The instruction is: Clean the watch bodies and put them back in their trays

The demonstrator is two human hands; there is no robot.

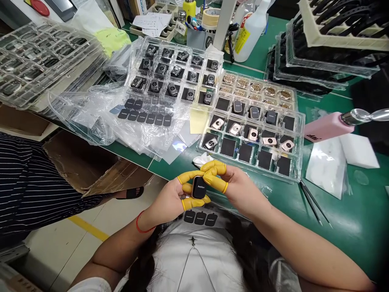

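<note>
In front of my chest, my left hand (170, 201) grips a smartwatch case (199, 187) by its sides, its black face with "hello!" lettering turned up. My right hand (238, 187) has its thumb and index finger closed at the watch's upper right edge. Yellow finger cots cover several fingertips on both hands. Just below lies a clear sheet with three black "hello!" screen stickers (200, 218). Beyond my hands is a clear tray (299, 152) of watch cases, some pink with their backs up, some showing dark "hello!" faces. A crumpled white tissue (203, 159) lies at the tray's near left corner.
Black tweezers (311, 202) and a pink pump bottle (330, 126) are at right. Stacked strap trays (331, 61) rise behind. A tray of dark watches (182, 73) and a sticker sheet (146, 115) lie left. Someone's striped garment (27, 178) shows beside a cardboard box (82, 162).
</note>
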